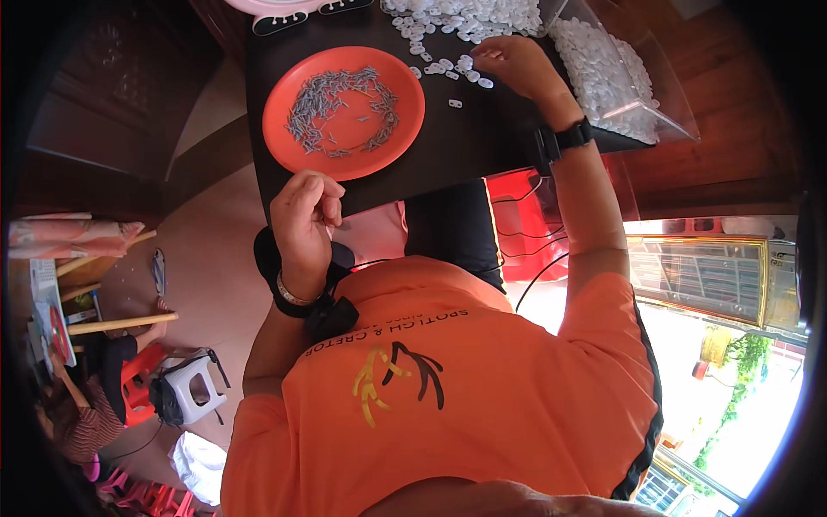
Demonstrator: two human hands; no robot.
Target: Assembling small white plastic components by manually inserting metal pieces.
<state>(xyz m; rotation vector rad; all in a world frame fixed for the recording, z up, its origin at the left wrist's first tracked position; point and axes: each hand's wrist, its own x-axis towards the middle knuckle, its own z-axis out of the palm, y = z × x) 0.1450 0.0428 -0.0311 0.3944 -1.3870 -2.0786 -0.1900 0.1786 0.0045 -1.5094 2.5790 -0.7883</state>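
An orange-red plate [349, 162] stands on the dark table, with many small grey pins [320, 95] strewn in a rough ring on it. My left hand [303, 226] is at the plate's near edge, its fingers curled in; whatever they may hold is hidden. At the far right of the table, my right hand [521, 69] reaches down to a scatter of small white oval plastic pieces [446, 65]. Its fingertips are drawn together beside them, and I cannot see what is between them. One white piece with two holes [455, 103] lies apart, nearer to me.
A clear box [680, 116] full of white pieces lies at the table's right end, and a heap of them [465, 13] spreads at the back. A pink object [284, 10] stands at the far left. Behind on the left are another person [95, 422] and a white stool [194, 388].
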